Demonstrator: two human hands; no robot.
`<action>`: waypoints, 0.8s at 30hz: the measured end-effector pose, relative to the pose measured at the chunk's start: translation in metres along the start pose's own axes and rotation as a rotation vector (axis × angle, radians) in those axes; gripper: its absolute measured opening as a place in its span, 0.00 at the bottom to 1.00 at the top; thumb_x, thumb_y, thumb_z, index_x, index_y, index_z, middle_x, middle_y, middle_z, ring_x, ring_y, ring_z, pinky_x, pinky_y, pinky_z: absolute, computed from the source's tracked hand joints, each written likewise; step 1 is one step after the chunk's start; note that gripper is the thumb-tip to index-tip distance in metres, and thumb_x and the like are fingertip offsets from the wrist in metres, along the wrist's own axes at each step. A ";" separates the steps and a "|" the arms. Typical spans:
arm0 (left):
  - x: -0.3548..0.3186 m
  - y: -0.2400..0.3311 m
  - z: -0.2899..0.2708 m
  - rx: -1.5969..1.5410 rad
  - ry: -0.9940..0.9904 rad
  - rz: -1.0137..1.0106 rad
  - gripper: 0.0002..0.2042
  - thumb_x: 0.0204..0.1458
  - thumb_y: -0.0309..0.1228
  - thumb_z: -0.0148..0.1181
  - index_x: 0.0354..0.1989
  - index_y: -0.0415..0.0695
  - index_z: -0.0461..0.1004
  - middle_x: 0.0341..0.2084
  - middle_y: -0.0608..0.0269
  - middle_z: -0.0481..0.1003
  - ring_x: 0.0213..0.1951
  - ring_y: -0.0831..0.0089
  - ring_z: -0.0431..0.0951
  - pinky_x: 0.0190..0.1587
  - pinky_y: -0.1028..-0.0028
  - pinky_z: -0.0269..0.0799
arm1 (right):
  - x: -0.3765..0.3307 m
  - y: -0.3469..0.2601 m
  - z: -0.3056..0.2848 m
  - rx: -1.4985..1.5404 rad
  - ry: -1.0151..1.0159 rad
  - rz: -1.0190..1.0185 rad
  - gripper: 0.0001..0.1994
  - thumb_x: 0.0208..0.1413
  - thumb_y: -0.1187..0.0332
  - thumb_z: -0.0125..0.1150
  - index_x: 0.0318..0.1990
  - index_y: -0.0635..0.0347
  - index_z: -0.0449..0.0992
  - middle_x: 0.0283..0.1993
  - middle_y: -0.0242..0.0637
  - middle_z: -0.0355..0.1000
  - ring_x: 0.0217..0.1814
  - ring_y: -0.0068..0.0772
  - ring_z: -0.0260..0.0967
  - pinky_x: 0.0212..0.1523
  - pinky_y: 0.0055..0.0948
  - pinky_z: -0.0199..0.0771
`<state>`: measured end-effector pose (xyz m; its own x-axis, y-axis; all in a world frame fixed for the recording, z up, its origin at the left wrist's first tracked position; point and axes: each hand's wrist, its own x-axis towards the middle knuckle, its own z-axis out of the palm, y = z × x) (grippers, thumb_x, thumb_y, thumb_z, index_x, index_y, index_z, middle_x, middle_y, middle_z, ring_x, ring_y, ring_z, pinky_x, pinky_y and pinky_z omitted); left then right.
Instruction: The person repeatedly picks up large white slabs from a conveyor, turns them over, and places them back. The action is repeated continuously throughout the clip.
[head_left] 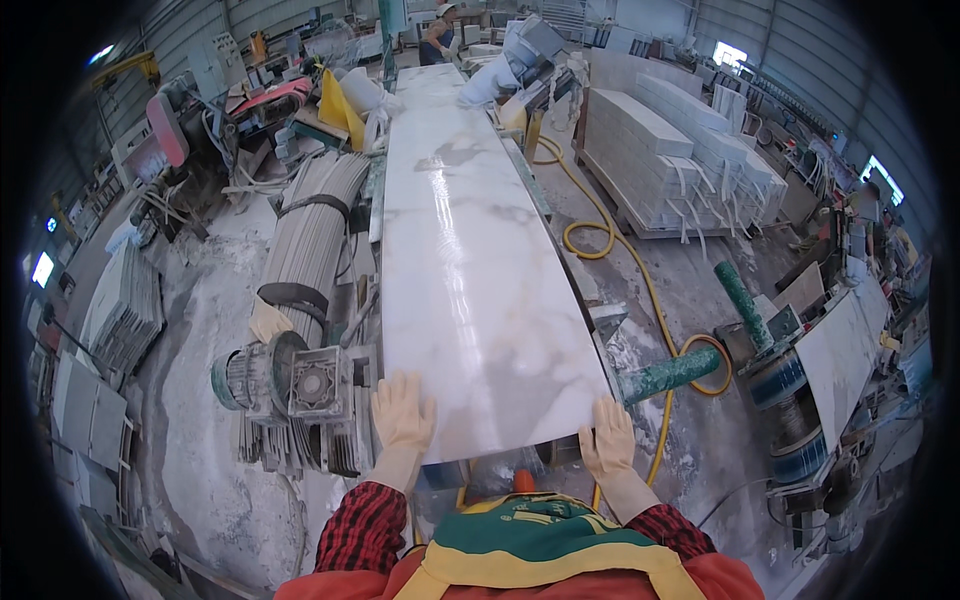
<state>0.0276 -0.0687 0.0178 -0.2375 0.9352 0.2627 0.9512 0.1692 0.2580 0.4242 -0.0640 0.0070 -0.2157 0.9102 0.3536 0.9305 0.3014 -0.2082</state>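
A long polished white stone slab point(490, 330) with grey and tan veining lies flat in front of me and runs away toward the far end. My left hand point(403, 415), in a cream glove, rests at the near left corner, its fingers stretched out along the edge. At the near right corner is my right hand point(608, 440), gloved the same way, fingers extended against the slab's side. Neither hand wraps round anything. Beneath the near edge, the support is mostly hidden.
Left of the slab stand a dusty motor with gearbox point(290, 378) and a strapped bundle of stone strips point(312, 225). To the right, a yellow hose point(655, 290) winds past a green pipe point(672, 374). Stacked pale blocks point(670, 150) stand beyond. A person point(437, 38) is at the far end.
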 end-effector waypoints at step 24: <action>0.094 -0.001 0.021 -0.067 0.050 0.219 0.24 0.59 0.39 0.62 0.64 0.48 0.74 0.64 0.51 0.73 0.67 0.48 0.67 0.70 0.49 0.58 | 0.005 0.007 -0.019 0.049 -0.043 -0.071 0.31 0.58 0.58 0.64 0.65 0.68 0.69 0.65 0.59 0.69 0.65 0.65 0.65 0.68 0.54 0.64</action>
<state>0.0081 0.0260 0.0223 -0.0382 0.9303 0.3648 0.9663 -0.0587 0.2508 0.4350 -0.0629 0.0242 -0.2942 0.8971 0.3295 0.8970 0.3782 -0.2288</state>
